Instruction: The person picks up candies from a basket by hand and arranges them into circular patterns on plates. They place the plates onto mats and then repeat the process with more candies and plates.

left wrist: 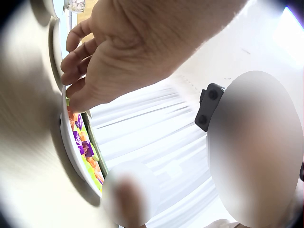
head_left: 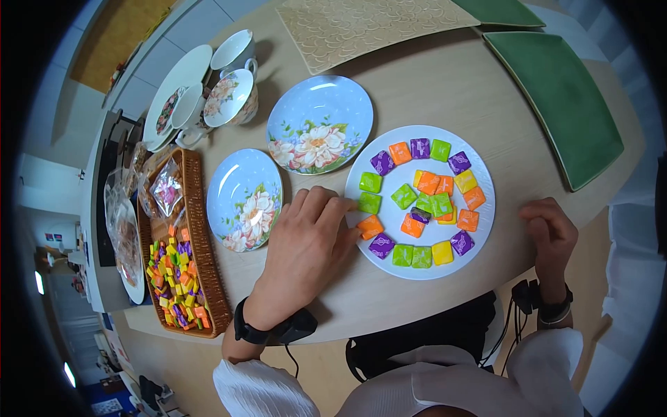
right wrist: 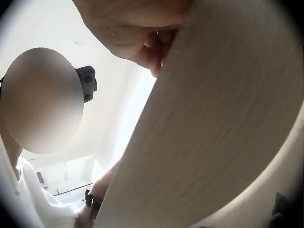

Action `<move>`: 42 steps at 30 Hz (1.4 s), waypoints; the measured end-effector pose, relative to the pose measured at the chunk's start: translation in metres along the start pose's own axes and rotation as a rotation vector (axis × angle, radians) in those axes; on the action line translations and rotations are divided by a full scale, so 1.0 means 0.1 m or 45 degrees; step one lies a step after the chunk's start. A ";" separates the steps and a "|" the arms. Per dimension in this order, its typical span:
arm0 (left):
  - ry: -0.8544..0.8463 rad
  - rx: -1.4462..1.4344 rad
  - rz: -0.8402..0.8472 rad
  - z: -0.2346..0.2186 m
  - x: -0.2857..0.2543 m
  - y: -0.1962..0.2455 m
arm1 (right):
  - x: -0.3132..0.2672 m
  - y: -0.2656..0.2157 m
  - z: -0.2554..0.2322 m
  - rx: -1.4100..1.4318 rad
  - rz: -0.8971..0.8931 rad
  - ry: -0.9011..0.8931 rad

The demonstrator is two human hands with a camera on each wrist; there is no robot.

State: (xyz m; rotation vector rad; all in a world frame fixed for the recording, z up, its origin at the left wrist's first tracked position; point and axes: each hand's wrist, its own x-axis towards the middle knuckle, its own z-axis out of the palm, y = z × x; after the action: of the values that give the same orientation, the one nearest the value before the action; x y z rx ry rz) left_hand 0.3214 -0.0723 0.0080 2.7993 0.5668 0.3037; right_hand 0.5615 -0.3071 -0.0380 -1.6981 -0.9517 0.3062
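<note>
A white plate (head_left: 482, 208) carries square wrapped candies in purple, green, yellow and orange, set in a ring near the rim with a small pile inside. My left hand (head_left: 306, 240) reaches to the plate's left rim, thumb and index fingertip at an orange candy (head_left: 370, 226) in the ring, which they pinch. In the left wrist view the left hand (left wrist: 111, 57) has its thumb over the rim, while the other fingers bend above the table. My right hand (head_left: 554, 233) rests at the table's front edge to the right of the plate, fingers loosely curled, holding nothing.
A wicker basket (head_left: 212, 278) of loose candies stands at left. Two floral blue plates (head_left: 319, 104) lie beside the white plate. Teacups (head_left: 233, 90) and an oval dish (head_left: 182, 66) stand behind. A beige tray (head_left: 368, 31) and green dish (head_left: 566, 104) lie at the far side.
</note>
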 end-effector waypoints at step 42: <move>-0.088 -0.081 -0.070 0.06 0.56 0.00 | 0.04 0.08 0.00 0.219 -0.007 -0.057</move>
State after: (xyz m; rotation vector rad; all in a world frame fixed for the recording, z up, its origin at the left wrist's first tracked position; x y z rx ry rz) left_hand 0.3736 -0.0507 0.0107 2.7165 0.6056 0.2089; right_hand 0.5671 -0.3049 -0.0439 -1.5370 -0.9354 0.4122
